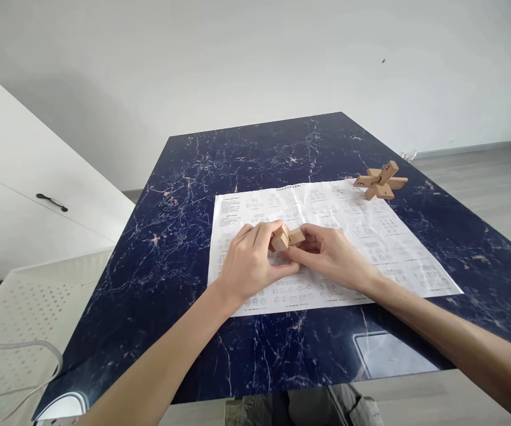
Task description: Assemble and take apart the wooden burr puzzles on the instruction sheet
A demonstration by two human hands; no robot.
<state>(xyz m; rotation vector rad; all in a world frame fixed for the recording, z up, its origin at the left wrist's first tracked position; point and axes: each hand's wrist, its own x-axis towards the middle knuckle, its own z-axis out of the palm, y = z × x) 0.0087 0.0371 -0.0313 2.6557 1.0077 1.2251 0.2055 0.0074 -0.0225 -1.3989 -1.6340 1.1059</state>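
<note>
Pale wooden block cluster (280, 241), centre of frame over the printed sheet (415, 266), pinched in the grip of left hand (248, 260) and right hand (337, 254) from opposite sides; presumably light, rigid, hardly slippery, best taken by its outer block ends.

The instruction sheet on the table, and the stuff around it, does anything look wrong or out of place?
The sheet looks creased and lies slightly askew on the table. The wooden puzzle overlaps its far right corner. I see no spill or obvious damage.
</note>
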